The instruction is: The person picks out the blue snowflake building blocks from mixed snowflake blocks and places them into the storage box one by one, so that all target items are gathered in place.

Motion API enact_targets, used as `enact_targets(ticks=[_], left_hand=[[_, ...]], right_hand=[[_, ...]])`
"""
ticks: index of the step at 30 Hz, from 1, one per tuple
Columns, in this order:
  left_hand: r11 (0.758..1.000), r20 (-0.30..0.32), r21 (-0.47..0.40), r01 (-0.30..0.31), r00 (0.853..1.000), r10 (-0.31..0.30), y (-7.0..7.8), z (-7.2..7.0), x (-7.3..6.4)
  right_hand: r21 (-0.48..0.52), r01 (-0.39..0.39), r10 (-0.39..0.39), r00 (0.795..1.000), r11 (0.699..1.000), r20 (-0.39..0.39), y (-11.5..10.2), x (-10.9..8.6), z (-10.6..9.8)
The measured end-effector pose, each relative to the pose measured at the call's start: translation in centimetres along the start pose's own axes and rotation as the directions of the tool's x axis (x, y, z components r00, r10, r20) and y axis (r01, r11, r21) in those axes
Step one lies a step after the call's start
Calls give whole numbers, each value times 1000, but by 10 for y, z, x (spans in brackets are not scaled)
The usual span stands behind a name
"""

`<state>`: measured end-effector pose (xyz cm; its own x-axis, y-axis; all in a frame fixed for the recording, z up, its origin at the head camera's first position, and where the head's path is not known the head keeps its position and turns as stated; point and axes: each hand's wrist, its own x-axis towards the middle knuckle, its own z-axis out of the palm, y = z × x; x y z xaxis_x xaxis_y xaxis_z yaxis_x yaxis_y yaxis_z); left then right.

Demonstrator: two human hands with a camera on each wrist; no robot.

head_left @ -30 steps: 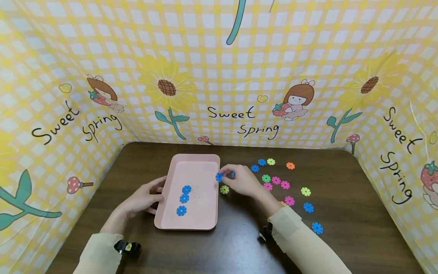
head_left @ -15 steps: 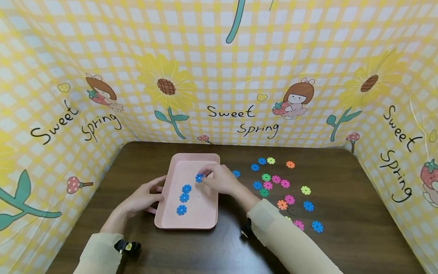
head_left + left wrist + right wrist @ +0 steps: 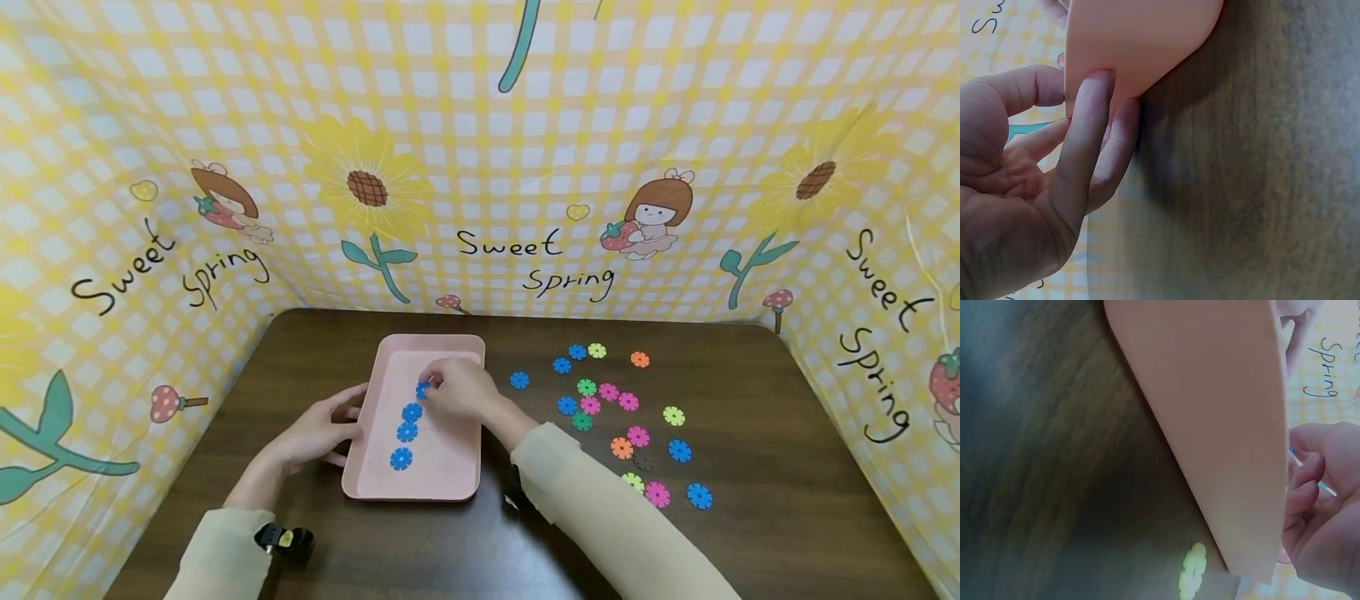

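Observation:
Inside the pink tray (image 3: 442, 487), my right hand (image 3: 463, 390) pinches a blue snowflake building disc (image 3: 422, 390) between thumb and fingertips, low over the tray floor. Toward the near side, three more blue discs (image 3: 407, 432) lie flat in a slightly slanting line. My left hand (image 3: 318, 429) is at the tray's left side. In the left wrist view its fingers (image 3: 1093, 94) rest against the outer wall and rim. From the right wrist view, the tray wall hides most of what the right hand (image 3: 1325, 506) holds.
On the dark wooden table (image 3: 787, 517), right of the tray, lie scattered discs: several blue, pink discs (image 3: 637, 436), an orange disc (image 3: 621, 448), green discs (image 3: 587, 387) and yellow-green discs (image 3: 673, 416). Another yellow-green disc (image 3: 1192, 572) lies close beside the tray's right wall. A patterned cloth (image 3: 525, 183) surrounds the table.
Carrying the blue disc, my right hand has moved left from the tray's right rim to above the row of discs. My left hand stays at the tray's left side.

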<state>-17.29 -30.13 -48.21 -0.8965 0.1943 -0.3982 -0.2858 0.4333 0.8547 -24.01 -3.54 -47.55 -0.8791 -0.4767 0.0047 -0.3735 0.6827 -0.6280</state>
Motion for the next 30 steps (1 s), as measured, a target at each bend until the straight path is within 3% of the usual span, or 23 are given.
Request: enact_targets(ticks=[11,21,30], left_hand=[[1000,1,-3,2,1000,-2,-1,1,0],[1000,6,-4,-5,1000,5,1,0,0],[1000,4,1,-5,1000,5,0,-1,0]], right_hand=[[-64,-13,15,999,998,33,1,2,8],[17,-60,60,998,998,9,11,-6,-17],[94,-51,59,994,994,-88,35,-18,-41]])
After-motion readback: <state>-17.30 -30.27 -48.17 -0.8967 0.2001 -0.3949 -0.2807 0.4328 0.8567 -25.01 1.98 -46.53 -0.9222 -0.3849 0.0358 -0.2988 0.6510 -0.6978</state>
